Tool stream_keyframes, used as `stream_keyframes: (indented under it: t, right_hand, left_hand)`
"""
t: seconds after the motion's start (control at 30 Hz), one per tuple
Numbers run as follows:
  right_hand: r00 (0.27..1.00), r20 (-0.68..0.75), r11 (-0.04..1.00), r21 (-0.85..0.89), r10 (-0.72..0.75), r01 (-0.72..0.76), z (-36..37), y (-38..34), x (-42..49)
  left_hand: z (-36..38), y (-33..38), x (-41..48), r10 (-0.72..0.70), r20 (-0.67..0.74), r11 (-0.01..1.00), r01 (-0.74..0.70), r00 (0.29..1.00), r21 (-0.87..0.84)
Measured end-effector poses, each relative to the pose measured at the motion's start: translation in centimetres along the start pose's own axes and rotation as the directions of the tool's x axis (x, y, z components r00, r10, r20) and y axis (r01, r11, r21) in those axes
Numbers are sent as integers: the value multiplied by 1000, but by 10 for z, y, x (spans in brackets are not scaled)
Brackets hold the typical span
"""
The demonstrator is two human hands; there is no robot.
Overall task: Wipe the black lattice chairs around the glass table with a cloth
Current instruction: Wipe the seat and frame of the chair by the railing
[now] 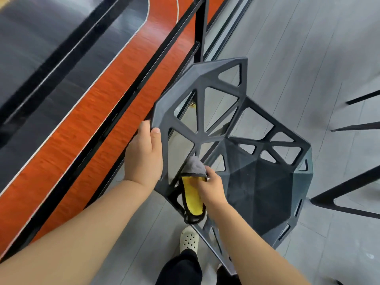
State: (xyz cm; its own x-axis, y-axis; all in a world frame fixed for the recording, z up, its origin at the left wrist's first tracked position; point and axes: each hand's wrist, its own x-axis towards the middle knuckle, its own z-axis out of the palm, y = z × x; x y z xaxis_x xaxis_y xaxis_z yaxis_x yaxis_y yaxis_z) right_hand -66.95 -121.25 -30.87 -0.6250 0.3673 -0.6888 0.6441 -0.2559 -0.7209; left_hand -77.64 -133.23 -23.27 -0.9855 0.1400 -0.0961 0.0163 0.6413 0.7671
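Note:
A black lattice chair (257,182) stands in front of me, its open-work backrest (197,112) toward me and its solid seat to the right. My left hand (144,157) grips the left edge of the backrest, thumb on the front face. My right hand (211,186) holds a grey and yellow cloth (193,192) bunched against the lower bars of the backrest, where it meets the seat. Part of the cloth hangs down through the lattice.
A black metal railing (127,103) runs diagonally just left of the chair, with an orange and dark floor below it. Black legs of other furniture (349,194) show at the right edge. My foot in a white clog (189,239) stands on the grey floor beneath the chair.

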Motion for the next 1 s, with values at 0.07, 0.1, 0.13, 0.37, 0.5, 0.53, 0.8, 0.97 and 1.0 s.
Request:
stream_keyframes:
  t: [0.07, 0.1, 0.13, 0.37, 0.5, 0.53, 0.8, 0.97, 1.0]
  right_hand:
    - [998, 56, 992, 123, 19, -26, -22, -9, -28]
    - [996, 93, 977, 211, 13, -33, -33, -15, -43]
    - [990, 144, 956, 292, -7, -36, -45, -21, -57]
    - [925, 332, 753, 653, -184, -84, -112, -63, -129]
    - [931, 333, 696, 704, -152, -138, -146, -67, -154]
    - [925, 343, 666, 730, -163, -153, -161, -66, -155]
    - [962, 268, 794, 596, -53, -123, -211, -96, -181]
    - [993, 119, 948, 318, -10, -28, -229, -122, -189]
    - [999, 49, 955, 295, 5, -19, -235, -126, -190]
  left_hand:
    - [0, 9, -4, -17, -14, 999, 18, 1000, 34]
    - [0, 15, -7, -49, -22, 998, 50, 999, 48]
    - [-1, 21, -10, -77, -27, 996, 78, 997, 44]
    - [9, 71, -80, 331, 261, 912, -379, 907, 158]
    - [18, 109, -125, -11, 630, 996, 66, 777, -64]
    - [20, 115, -132, -28, 629, 995, 85, 777, -61]
    - [17, 159, -168, -41, 389, 995, 3, 920, 97]
    - [3, 181, -181, -103, 421, 960, 200, 901, -194]
    - [-1, 183, -182, -117, 371, 953, 210, 921, -220]
